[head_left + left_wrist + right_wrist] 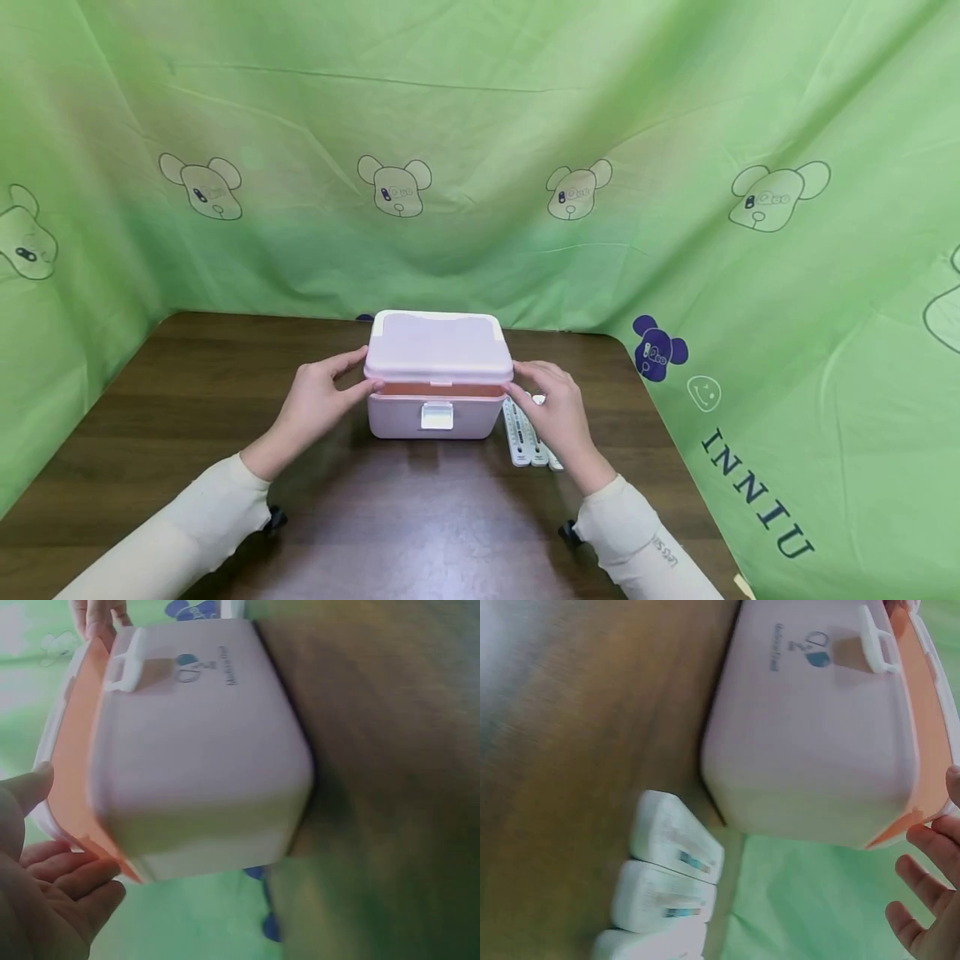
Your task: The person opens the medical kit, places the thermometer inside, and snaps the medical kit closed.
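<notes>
A pale pink-lilac box [405,419] stands on the table, its lid [442,346] raised a little at the front, with an orange inner part in the gap. My left hand [311,408] holds the lid's left front corner, thumb at the front edge; the left wrist view shows that hand [52,892] beside the box [195,750]. My right hand [557,412] holds the lid's right front corner, its thumb at the front edge. A white latch [437,415] sits on the box front. In the right wrist view the right hand's fingers [934,877] touch the lid edge.
Several white flat cases [519,433] with printed labels lie to the right of the box, partly behind my right hand; the right wrist view shows them [667,892] side by side. A green cloth [480,167] with bear-head prints hangs around the dark wooden table [420,533].
</notes>
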Tool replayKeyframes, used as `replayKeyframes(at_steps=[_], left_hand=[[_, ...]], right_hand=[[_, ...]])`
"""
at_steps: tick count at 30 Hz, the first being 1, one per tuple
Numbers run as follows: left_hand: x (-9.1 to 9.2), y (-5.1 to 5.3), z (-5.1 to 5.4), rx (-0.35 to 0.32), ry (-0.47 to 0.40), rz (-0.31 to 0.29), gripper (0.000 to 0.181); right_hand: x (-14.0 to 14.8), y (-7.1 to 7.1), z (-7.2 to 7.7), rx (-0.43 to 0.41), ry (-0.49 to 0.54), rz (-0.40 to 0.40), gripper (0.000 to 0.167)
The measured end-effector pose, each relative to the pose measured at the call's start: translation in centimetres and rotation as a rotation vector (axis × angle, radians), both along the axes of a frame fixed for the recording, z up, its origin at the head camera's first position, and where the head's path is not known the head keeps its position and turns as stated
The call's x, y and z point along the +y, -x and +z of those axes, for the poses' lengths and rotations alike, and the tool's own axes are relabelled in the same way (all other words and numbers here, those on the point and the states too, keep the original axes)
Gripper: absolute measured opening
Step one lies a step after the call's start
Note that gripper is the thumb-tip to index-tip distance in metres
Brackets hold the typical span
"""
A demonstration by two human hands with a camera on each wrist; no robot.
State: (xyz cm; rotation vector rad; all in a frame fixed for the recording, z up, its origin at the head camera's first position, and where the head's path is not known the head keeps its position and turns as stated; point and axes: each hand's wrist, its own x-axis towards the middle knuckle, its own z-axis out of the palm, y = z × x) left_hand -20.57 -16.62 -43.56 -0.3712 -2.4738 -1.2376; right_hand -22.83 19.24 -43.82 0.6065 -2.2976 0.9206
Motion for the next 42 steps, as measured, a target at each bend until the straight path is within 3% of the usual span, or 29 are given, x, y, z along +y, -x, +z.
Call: replayKeyframes(at_steps=[5, 11, 18, 22, 26, 31, 42], left_hand=[[0.3, 0.5, 2.1, -0.038, -0.011, 0.011, 0.06], [0.3, 1.6, 4.8, -0.091, 0.018, 0.028, 0.066], [0.4, 4.2, 7.7, -0.124, -0.06, 0.097, 0.065], [0.4, 5.8, 8.9, -0.138, -0.104, 0.12, 0.062], [0.3, 7.5, 9.3, -0.14, -0.141, 0.09, 0.058], [0.0, 9.2, 9.2, -0.145, -0.152, 0.004, 0.059], [-1.0, 11.0, 7.3, -0.213, -0.107, -0.152, 0.089]], right_hand=[[0.0, 0.9, 1.7, -0.02, 0.058, -0.011, 0.032], [-0.1, 2.3, 4.2, -0.073, 0.058, -0.005, 0.031], [-1.0, 4.8, 8.2, -0.248, 0.092, -0.001, 0.032], [-1.3, 6.4, 9.4, -0.288, 0.082, 0.011, 0.035], [-1.3, 8.1, 9.9, -0.306, 0.09, 0.046, 0.039], [-1.1, 10.0, 9.7, -0.308, 0.079, 0.074, 0.047], [-1.5, 12.4, 6.8, -0.277, -0.052, 0.042, 0.09]])
